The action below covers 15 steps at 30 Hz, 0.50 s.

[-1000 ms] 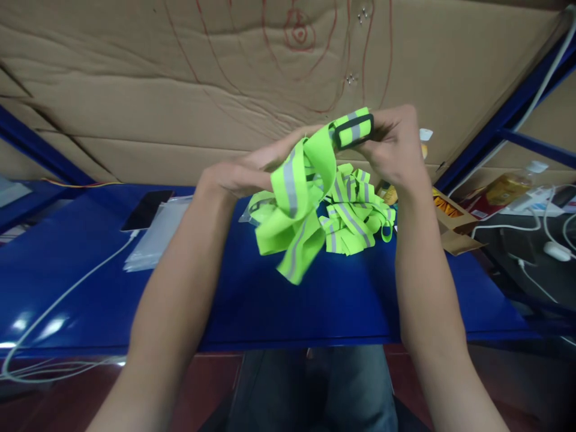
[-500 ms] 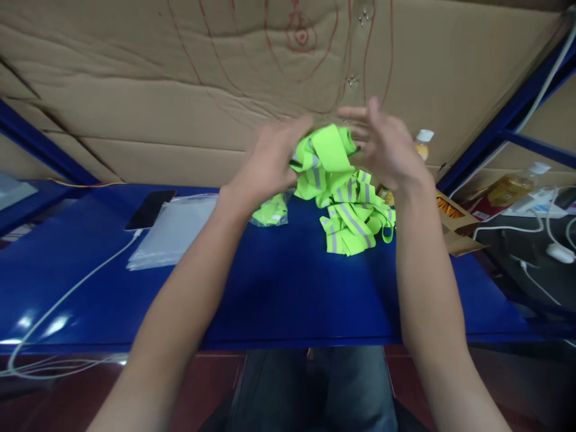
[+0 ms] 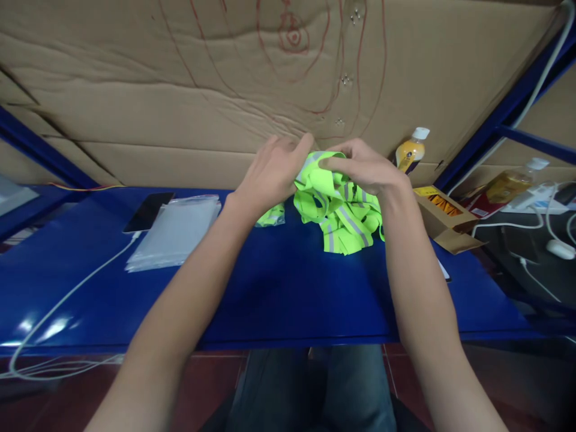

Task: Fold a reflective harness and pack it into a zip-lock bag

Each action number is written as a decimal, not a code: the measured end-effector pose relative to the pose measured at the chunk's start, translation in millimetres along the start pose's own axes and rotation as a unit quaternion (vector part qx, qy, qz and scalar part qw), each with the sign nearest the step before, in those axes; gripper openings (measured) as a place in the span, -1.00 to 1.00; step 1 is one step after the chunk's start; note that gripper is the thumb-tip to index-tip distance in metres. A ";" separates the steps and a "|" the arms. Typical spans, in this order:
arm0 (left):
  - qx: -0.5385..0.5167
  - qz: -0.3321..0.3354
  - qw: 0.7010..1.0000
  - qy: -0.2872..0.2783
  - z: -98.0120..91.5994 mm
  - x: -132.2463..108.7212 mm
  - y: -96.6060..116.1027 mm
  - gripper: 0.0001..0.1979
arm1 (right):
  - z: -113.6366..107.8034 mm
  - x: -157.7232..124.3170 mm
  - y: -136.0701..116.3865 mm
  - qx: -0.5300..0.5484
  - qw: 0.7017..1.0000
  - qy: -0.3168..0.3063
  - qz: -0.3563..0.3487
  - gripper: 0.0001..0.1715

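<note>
Between my two hands is a bundled neon-yellow reflective strap [image 3: 320,180] with grey stripes, held just above the table. My left hand [image 3: 279,165] grips its left side, fingers bent around it. On the other side my right hand [image 3: 360,163] has its thumb and fingers closed on the upper right part. Below and to the right lies a loose heap of the same straps [image 3: 348,225]. A clear bag with a neon-yellow strap inside [image 3: 273,216] rests behind my left wrist, partly hidden by it.
On the blue table [image 3: 288,288], left, lie a stack of clear plastic bags [image 3: 175,231] and a black phone [image 3: 149,211] on a white cable. At right stand an open cardboard box [image 3: 438,219] and a juice bottle [image 3: 410,153]. A cardboard wall [image 3: 180,132] closes the back.
My right hand, spread apart from the strap before, has come down and left and closed on it. The bundle is lower now, and its band has opened into a loop.
</note>
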<state>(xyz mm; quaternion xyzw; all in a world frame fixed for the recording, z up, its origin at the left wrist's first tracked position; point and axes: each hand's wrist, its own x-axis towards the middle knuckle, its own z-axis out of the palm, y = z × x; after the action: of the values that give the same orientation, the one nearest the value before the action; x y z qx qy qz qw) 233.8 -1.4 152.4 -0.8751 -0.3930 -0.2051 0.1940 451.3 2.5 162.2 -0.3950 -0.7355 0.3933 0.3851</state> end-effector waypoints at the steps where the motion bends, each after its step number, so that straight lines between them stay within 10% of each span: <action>1: 0.009 -0.004 1.000 -0.008 0.5 0.4 -1.6 -0.64 | -0.4 -0.3 -0.8 -0.017 1.000 -0.003 -0.021 -0.68; 8: -0.187 0.029 0.977 -0.095 6.9 -1.9 -36.3 -0.23 | -9.7 -0.2 5.2 -0.098 0.989 -0.013 -0.110 -0.59; 15: -0.336 -0.025 0.928 -0.158 1.1 -5.5 -66.1 -0.53 | 4.6 11.1 12.8 -0.255 0.952 0.043 -0.162 -0.66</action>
<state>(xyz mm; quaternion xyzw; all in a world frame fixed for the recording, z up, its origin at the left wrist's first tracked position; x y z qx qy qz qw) 180.0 36.5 160.4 -0.8999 -0.3486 -0.1892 -0.1812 446.5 15.9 152.0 -0.3723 -0.8482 0.1073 0.3611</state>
